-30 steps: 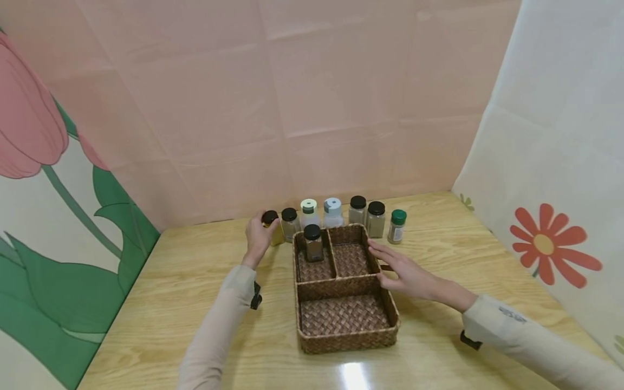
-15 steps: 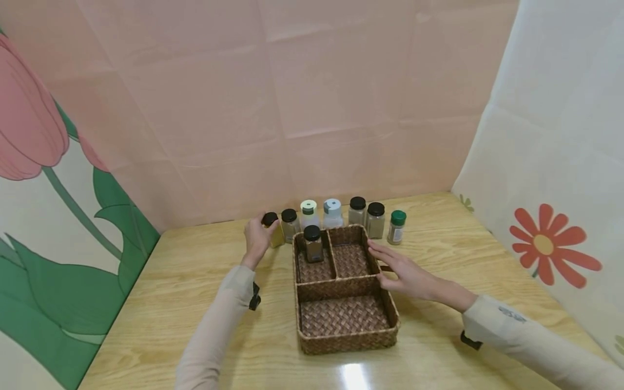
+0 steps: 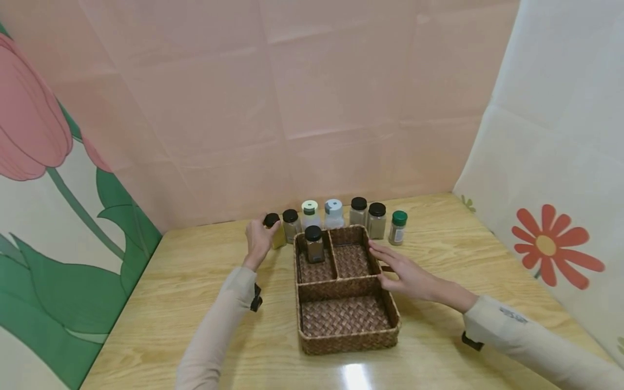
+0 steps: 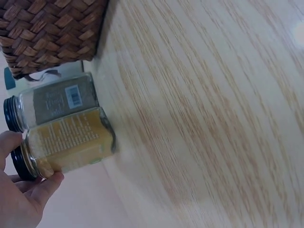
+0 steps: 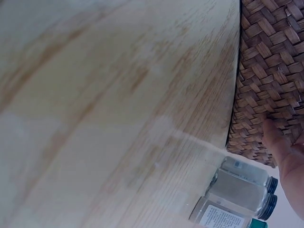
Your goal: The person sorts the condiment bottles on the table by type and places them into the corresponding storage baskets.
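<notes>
In the head view, my left hand (image 3: 258, 241) pinches a spice jar of yellow powder (image 3: 278, 238) by its black lid and neck. The left wrist view shows thumb and fingers around the top of that yellow jar (image 4: 71, 142), which stands beside a jar of greyish powder (image 4: 64, 100). My right hand (image 3: 411, 274) rests with extended fingers against the right side of a brown woven basket (image 3: 348, 344). A fingertip touches the weave (image 5: 266, 80) in the right wrist view. A jar of dark brown spice (image 3: 314, 250) stands in the basket's back left compartment.
Along the back of the wooden table (image 3: 205, 281) stand a white-capped bottle (image 3: 310, 214), a pale-blue-capped bottle (image 3: 333, 214), two black-lidded jars (image 3: 376, 223) and a green-capped jar (image 3: 397, 230). Pink cloth (image 3: 312, 108) hangs behind them. A flowered cloth (image 3: 546, 135) hangs on the right.
</notes>
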{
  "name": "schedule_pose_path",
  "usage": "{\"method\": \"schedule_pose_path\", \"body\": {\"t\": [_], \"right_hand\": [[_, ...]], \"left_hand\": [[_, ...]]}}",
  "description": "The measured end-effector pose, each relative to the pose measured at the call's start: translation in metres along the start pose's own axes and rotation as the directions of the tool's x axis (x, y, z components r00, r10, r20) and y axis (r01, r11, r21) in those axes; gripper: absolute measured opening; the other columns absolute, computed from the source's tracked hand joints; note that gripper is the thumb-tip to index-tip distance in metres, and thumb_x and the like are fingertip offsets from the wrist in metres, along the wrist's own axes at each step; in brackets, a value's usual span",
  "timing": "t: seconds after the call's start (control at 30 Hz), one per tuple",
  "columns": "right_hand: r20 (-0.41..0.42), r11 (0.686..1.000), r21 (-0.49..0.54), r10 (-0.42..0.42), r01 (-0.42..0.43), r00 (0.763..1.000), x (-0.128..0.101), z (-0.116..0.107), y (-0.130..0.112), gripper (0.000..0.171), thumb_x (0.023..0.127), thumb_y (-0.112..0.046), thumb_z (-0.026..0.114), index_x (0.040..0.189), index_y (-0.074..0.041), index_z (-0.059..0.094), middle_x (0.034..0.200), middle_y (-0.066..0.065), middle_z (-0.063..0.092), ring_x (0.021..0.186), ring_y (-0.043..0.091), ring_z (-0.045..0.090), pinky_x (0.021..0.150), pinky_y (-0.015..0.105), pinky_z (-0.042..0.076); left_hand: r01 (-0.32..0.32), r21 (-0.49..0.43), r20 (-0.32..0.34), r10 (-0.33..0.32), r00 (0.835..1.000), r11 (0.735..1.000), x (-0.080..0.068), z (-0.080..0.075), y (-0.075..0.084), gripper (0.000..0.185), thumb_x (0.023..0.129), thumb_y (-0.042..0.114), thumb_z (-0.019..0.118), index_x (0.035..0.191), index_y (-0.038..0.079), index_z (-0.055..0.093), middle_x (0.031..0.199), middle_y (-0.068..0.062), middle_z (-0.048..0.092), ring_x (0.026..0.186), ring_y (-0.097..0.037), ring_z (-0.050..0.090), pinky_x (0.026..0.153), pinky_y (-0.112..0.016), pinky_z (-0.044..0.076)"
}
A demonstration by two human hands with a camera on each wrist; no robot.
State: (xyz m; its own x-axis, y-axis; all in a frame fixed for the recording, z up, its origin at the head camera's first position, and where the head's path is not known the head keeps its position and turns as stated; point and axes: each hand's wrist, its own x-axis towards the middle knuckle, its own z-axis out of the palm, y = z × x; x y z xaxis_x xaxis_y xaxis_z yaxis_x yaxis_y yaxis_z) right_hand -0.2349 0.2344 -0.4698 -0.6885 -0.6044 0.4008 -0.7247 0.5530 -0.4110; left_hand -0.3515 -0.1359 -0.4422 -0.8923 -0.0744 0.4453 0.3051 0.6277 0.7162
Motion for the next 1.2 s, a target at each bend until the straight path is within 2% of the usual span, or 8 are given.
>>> {"method": "schedule_pose_path", "body": {"t": [0.17, 0.27, 0.43, 0.57, 0.8, 0.97, 1.13, 1.2], "right_hand": [[0.0, 1.0, 0.011, 0.0, 0.0, 1.0, 0.0, 0.0, 0.0, 0.064, 0.089, -0.004, 0.064, 0.145, 0.013, 0.038, 0.153, 0.029, 0.031, 0.13, 0.043, 0.045, 0.095, 0.05, 0.052], [-0.001, 1.0, 0.014, -0.004, 0.004, 1.0, -0.001, 0.0, 0.0, 0.064, 0.088, -0.004, 0.064, 0.144, 0.014, 0.038, 0.152, 0.03, 0.031, 0.129, 0.043, 0.046, 0.093, 0.049, 0.053], [-0.002, 1.0, -0.001, -0.004, 0.004, 1.0, 0.0, 0.0, 0.0, 0.064, 0.089, -0.005, 0.063, 0.145, 0.013, 0.038, 0.152, 0.03, 0.032, 0.131, 0.043, 0.044, 0.096, 0.053, 0.051], [-0.003, 1.0, -0.006, -0.003, 0.003, 1.0, 0.0, -0.001, 0.0, 0.064, 0.09, -0.006, 0.063, 0.145, 0.013, 0.038, 0.153, 0.029, 0.032, 0.131, 0.043, 0.044, 0.095, 0.053, 0.051], [-0.004, 1.0, -0.008, -0.002, 0.002, 1.0, 0.0, -0.001, 0.0, 0.064, 0.09, -0.006, 0.063, 0.146, 0.012, 0.038, 0.152, 0.03, 0.032, 0.131, 0.043, 0.044, 0.095, 0.054, 0.051], [-0.004, 1.0, -0.005, 0.003, -0.003, 1.0, 0.0, 0.0, 0.0, 0.064, 0.089, -0.005, 0.064, 0.146, 0.012, 0.038, 0.152, 0.029, 0.032, 0.131, 0.043, 0.044, 0.094, 0.054, 0.051], [-0.004, 1.0, -0.001, 0.001, -0.001, 1.0, -0.001, 0.0, 0.0, 0.064, 0.089, -0.005, 0.064, 0.145, 0.012, 0.039, 0.152, 0.03, 0.032, 0.132, 0.044, 0.043, 0.097, 0.055, 0.049], [-0.005, 1.0, 0.001, -0.001, 0.001, 1.0, -0.001, 0.0, 0.0, 0.064, 0.089, -0.005, 0.064, 0.145, 0.013, 0.039, 0.152, 0.03, 0.032, 0.132, 0.044, 0.043, 0.097, 0.055, 0.049]], "left_hand": [[-0.008, -0.016, -0.001, 0.008, 1.0, 1.0, -0.002, -0.001, 0.002, 0.02, 0.09, 0.013, 0.075, 0.083, 0.0, 0.062, 0.055, -0.004, 0.039, 0.042, -0.012, 0.029, 0.045, -0.027, 0.024], [-0.009, -0.024, 0.006, 0.01, 1.0, 1.0, -0.003, -0.003, 0.002, 0.019, 0.091, 0.013, 0.074, 0.084, 0.0, 0.062, 0.056, -0.007, 0.043, 0.042, -0.013, 0.03, 0.045, -0.027, 0.025], [-0.012, -0.021, 0.007, 0.013, 1.0, 1.0, -0.003, -0.005, 0.001, 0.028, 0.091, 0.014, 0.074, 0.111, -0.005, 0.07, 0.082, -0.021, 0.069, 0.039, -0.011, 0.035, 0.044, -0.026, 0.03], [-0.012, -0.011, 0.005, 0.013, 1.0, 1.0, -0.004, -0.008, 0.001, 0.046, 0.091, 0.016, 0.074, 0.129, -0.007, 0.062, 0.107, -0.028, 0.069, 0.037, -0.009, 0.039, 0.046, -0.024, 0.037], [-0.04, -0.011, 0.0, 0.04, 0.999, 0.999, -0.006, -0.012, 0.001, 0.038, 0.092, 0.018, 0.073, 0.121, -0.006, 0.067, 0.095, -0.025, 0.071, 0.042, -0.015, 0.046, 0.049, -0.029, 0.042], [-0.044, -0.031, 0.0, 0.044, 0.999, 0.999, -0.008, -0.013, 0.001, 0.043, 0.091, 0.016, 0.074, 0.126, -0.007, 0.064, 0.11, -0.026, 0.069, 0.056, -0.023, 0.062, 0.065, -0.041, 0.058], [-0.035, -0.055, 0.005, 0.035, 0.999, 0.998, -0.01, -0.015, 0.001, 0.049, 0.091, 0.016, 0.075, 0.132, -0.006, 0.06, 0.121, -0.027, 0.063, 0.064, -0.031, 0.067, 0.078, -0.047, 0.059], [-0.044, -0.054, 0.0, 0.044, 0.999, 0.998, -0.01, -0.015, 0.002, 0.048, 0.091, 0.016, 0.074, 0.13, -0.007, 0.061, 0.117, -0.026, 0.066, 0.068, -0.031, 0.068, 0.076, -0.047, 0.059]]}}
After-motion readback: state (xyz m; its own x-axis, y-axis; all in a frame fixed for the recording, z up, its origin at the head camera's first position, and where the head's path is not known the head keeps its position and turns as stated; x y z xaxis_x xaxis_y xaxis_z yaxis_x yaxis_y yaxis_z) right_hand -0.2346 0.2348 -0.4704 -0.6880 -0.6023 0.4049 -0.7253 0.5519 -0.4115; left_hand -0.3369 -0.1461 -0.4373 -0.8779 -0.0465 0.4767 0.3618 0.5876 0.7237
